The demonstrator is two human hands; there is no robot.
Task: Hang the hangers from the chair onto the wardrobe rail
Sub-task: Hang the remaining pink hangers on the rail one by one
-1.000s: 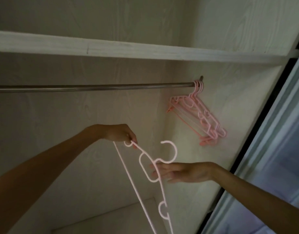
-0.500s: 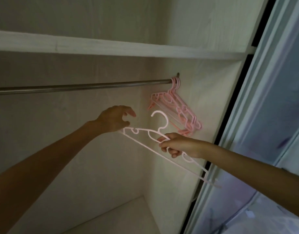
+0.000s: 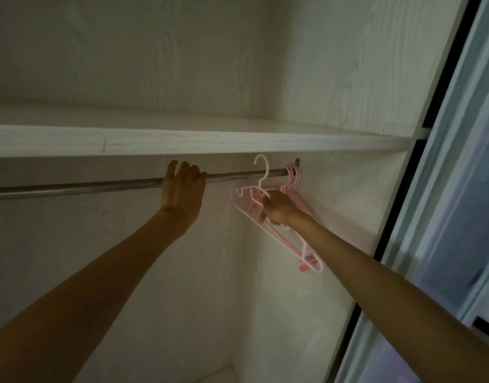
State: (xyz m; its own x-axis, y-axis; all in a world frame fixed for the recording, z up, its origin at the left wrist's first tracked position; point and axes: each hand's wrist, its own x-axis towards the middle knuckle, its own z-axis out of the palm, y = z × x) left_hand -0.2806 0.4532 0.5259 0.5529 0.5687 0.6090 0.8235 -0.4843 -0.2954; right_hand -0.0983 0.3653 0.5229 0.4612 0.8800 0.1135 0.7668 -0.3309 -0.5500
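A metal wardrobe rail (image 3: 99, 186) runs from the left edge to the right side wall under a shelf. My right hand (image 3: 278, 208) grips a pale pink hanger (image 3: 261, 172) at its neck, with the hook raised in front of the rail, just above it. Several darker pink hangers (image 3: 293, 175) hang bunched at the rail's right end, partly hidden behind my right hand and arm. My left hand (image 3: 181, 189) rests on the rail to the left of the held hanger, its fingers curled over the bar.
A white wooden shelf (image 3: 182, 142) sits just above the rail, leaving a narrow gap. The wardrobe's side wall (image 3: 334, 203) is close on the right, and a sliding door frame (image 3: 420, 189) stands beyond it. The rail's left stretch is bare.
My right hand has lifted the pale hanger from waist height up to the rail. My left hand let go of the hanger and rose to rest on the rail.
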